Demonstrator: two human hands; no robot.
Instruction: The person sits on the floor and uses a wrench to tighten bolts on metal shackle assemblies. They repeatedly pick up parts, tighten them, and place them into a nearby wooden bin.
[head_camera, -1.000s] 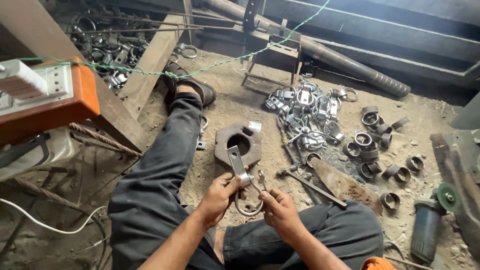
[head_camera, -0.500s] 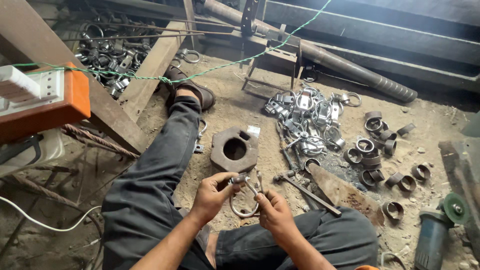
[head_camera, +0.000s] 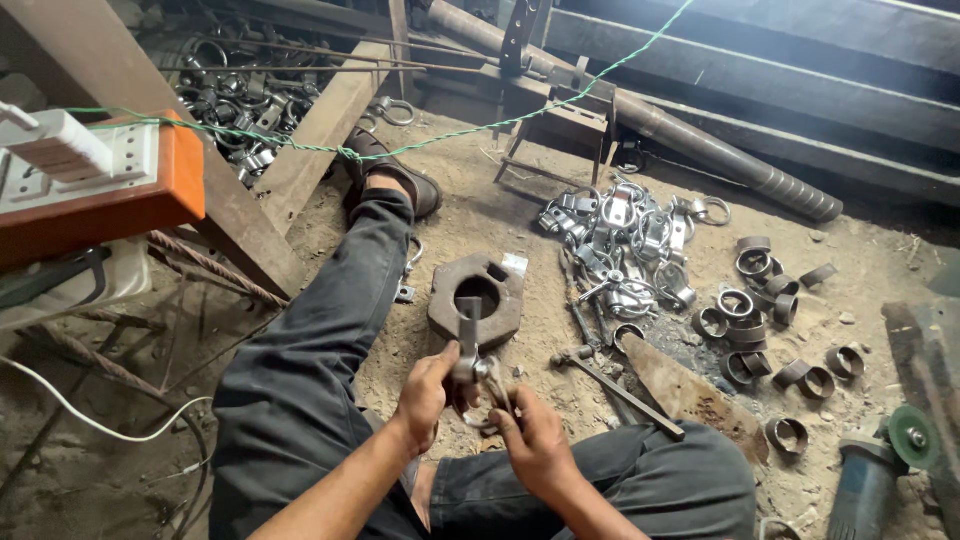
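Two hands, left (head_camera: 425, 395) and right (head_camera: 535, 445), are gripping one metal clamp (head_camera: 478, 372) together, one hammer (head_camera: 620, 393) lying just right

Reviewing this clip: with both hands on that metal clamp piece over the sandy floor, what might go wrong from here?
1. Both bare hands, left hand and right hand, grip the metal clamp; its edges or the ring could pinch the fingers.
2. If dropped, it may hit the heavy block or the leg.
3. The hammer and loose rings lie nearby, easy to knock.
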